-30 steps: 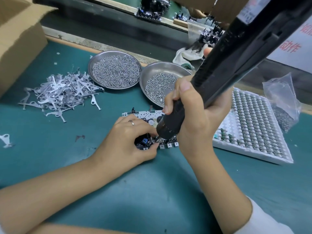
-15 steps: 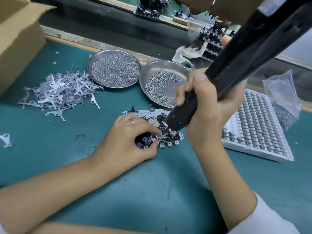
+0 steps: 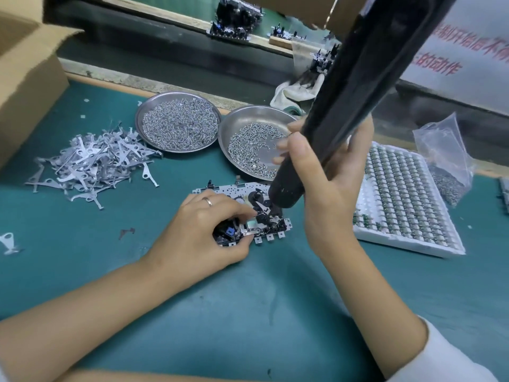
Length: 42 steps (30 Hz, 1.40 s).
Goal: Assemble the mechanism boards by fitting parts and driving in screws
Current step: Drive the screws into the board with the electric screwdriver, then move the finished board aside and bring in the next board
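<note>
The mechanism board [image 3: 248, 216] is being held down on the green mat by the left hand [image 3: 203, 230], whose fingers are curled over its near-left end, pinching a small part there. The black electric screwdriver [image 3: 344, 106] is being gripped by the right hand [image 3: 325, 172], fingers wrapped round its barrel, its nose being held just over the board beside the left fingertips. Several parts are already being carried by the board; whether the current screw is seated cannot be told. Judging by the full dish of screws [image 3: 253, 142] beyond the grip, much work is remaining.
</note>
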{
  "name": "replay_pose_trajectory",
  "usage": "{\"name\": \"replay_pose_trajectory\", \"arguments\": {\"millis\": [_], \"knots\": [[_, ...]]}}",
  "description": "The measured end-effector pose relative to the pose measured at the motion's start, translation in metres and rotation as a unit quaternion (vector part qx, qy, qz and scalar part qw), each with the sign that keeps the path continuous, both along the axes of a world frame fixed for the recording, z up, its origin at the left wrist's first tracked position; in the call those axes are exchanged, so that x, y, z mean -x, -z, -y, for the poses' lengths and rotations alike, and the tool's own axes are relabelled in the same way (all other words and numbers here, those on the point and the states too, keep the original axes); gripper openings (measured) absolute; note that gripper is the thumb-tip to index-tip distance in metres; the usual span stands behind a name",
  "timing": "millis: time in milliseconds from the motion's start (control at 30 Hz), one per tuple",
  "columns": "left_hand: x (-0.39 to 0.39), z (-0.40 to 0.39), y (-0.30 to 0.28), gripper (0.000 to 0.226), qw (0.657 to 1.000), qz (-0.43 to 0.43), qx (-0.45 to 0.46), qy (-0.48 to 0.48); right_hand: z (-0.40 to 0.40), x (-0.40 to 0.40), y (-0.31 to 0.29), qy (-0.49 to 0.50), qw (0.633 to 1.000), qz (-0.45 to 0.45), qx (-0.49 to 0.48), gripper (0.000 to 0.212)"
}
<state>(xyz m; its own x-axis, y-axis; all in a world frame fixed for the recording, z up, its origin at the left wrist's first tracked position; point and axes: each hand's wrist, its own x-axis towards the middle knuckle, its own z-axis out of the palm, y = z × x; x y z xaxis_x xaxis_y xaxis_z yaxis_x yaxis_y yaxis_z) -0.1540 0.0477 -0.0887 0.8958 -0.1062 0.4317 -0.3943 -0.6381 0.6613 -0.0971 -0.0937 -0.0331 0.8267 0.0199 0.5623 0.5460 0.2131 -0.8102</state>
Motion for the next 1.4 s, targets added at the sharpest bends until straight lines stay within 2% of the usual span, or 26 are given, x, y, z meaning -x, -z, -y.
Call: {"name": "replay_pose_trajectory", "arguments": {"millis": [67,133,167,200,233,300,333,367,400,467,567,633,733,833,933,1000,1033,1067,1133,1167,1300,1400], "knots": [[0.001,-0.002,0.000,0.033,0.999,0.003,0.032,-0.001,0.007,0.008,0.014,0.086,0.996,0.022,0.009,0.048],[-0.001,-0.004,-0.003,0.030,0.997,0.027,0.074,-0.027,0.013,0.020,0.031,0.183,0.982,0.017,0.042,0.028],[-0.003,-0.007,-0.005,0.026,0.993,0.041,0.096,-0.052,0.013,0.027,0.038,0.187,0.977,0.019,0.098,0.022],[-0.006,-0.009,-0.006,0.022,0.989,0.053,0.115,-0.079,0.012,0.033,0.042,0.159,0.967,0.039,0.193,0.020],[-0.009,-0.012,-0.006,0.019,0.984,0.061,0.131,-0.102,0.010,0.038,0.047,0.115,0.939,0.070,0.316,0.025],[-0.014,-0.017,-0.006,0.014,0.978,0.063,0.154,-0.128,0.002,0.042,0.056,0.058,0.823,0.146,0.546,0.040],[-0.016,-0.018,-0.005,0.014,0.976,0.060,0.163,-0.134,-0.003,0.043,0.057,0.059,0.773,0.158,0.611,0.042],[-0.017,-0.019,-0.004,0.017,0.975,0.057,0.168,-0.137,-0.007,0.045,0.055,0.063,0.746,0.153,0.645,0.040],[-0.017,-0.019,-0.003,0.019,0.974,0.055,0.169,-0.138,-0.009,0.048,0.052,0.067,0.738,0.144,0.656,0.037],[-0.017,-0.018,-0.002,0.017,0.977,0.058,0.154,-0.137,-0.006,0.056,0.048,0.059,0.743,0.138,0.652,0.033],[-0.016,-0.017,0.001,0.016,0.982,0.079,0.118,-0.125,0.011,0.075,0.047,0.042,0.720,0.149,0.677,0.038],[-0.015,-0.018,0.002,0.020,0.984,0.091,0.101,-0.115,0.028,0.093,0.048,0.039,0.717,0.151,0.679,0.034],[-0.015,-0.018,0.006,0.024,0.986,0.096,0.091,-0.099,0.065,0.114,0.048,0.065,0.730,0.135,0.667,0.025],[-0.015,-0.019,0.010,0.026,0.988,0.090,0.085,-0.097,0.112,0.128,0.048,0.123,0.714,0.119,0.679,0.025],[-0.015,-0.021,0.013,0.024,0.987,0.080,0.084,-0.108,0.164,0.129,0.045,0.238,0.671,0.053,0.700,0.025],[-0.016,-0.020,0.013,0.022,0.988,0.077,0.087,-0.105,0.195,0.123,0.042,0.349,0.601,-0.008,0.719,0.019],[-0.016,-0.020,0.012,0.020,0.988,0.077,0.088,-0.103,0.206,0.118,0.041,0.385,0.572,-0.046,0.723,0.033],[-0.016,-0.019,0.011,0.019,0.988,0.077,0.086,-0.102,0.213,0.113,0.040,0.403,0.559,-0.071,0.721,0.044],[-0.016,-0.018,0.010,0.022,0.989,0.078,0.077,-0.104,0.213,0.104,0.036,0.409,0.571,-0.066,0.709,0.048],[-0.016,-0.018,0.010,0.023,0.988,0.077,0.077,-0.106,0.207,0.100,0.035,0.400,0.594,-0.046,0.696,0.044],[-0.017,-0.016,0.006,0.022,0.989,0.066,0.066,-0.113,0.155,0.081,0.037,0.297,0.736,0.046,0.606,0.028],[-0.022,-0.010,-0.007,0.022,0.991,0.070,0.034,-0.110,0.112,0.061,0.042,0.213,0.808,0.093,0.542,0.023]]}}
